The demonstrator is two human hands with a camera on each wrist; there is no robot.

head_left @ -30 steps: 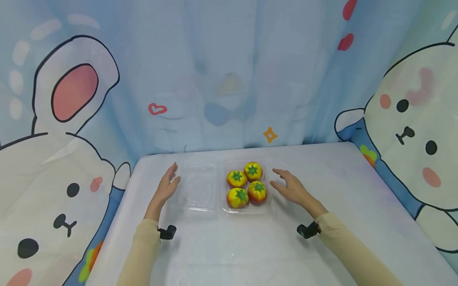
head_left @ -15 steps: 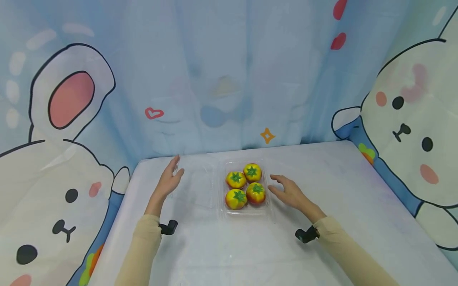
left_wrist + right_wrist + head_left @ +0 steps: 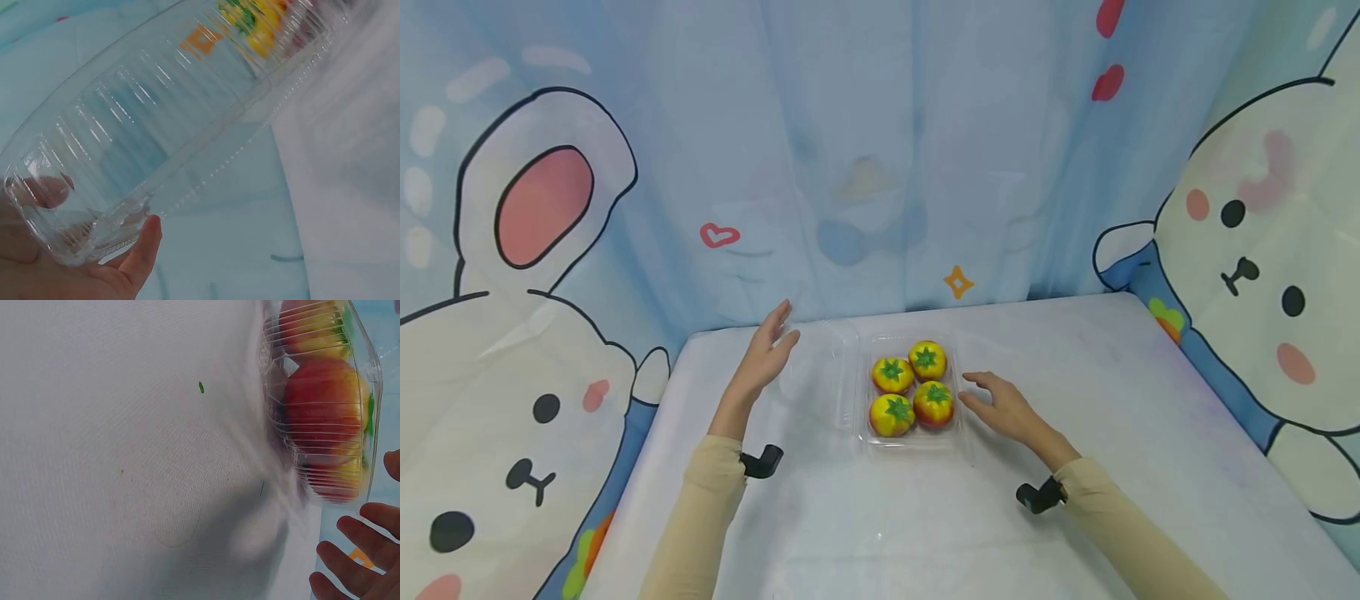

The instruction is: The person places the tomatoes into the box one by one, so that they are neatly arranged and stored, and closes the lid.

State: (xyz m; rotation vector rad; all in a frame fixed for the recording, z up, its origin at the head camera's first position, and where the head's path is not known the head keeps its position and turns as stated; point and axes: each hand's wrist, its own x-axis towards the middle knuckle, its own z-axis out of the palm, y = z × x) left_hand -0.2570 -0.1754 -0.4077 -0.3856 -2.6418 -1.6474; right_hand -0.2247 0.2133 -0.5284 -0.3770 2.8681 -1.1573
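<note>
A clear plastic clamshell box sits at the middle of the table in the head view. Several yellow-and-red, tomato-like fruits with green star-shaped tops lie in it. My left hand grips the outer end of its transparent lid, which tilts up off the table. In the left wrist view one digit shows through the plastic, another outside by the rim. My right hand, fingers loosely spread, rests beside the box's right side and holds nothing; in the right wrist view its fingertips are close to the box wall.
A white-covered table extends back to a blue cartoon curtain. Black wrist cameras are strapped to both wrists, the left one over the table. A small green speck lies on the cloth.
My left hand has risen and moved right, and the lid has swung up from lying flat. The right hand has come slightly closer to the box. The view has shifted a little.
</note>
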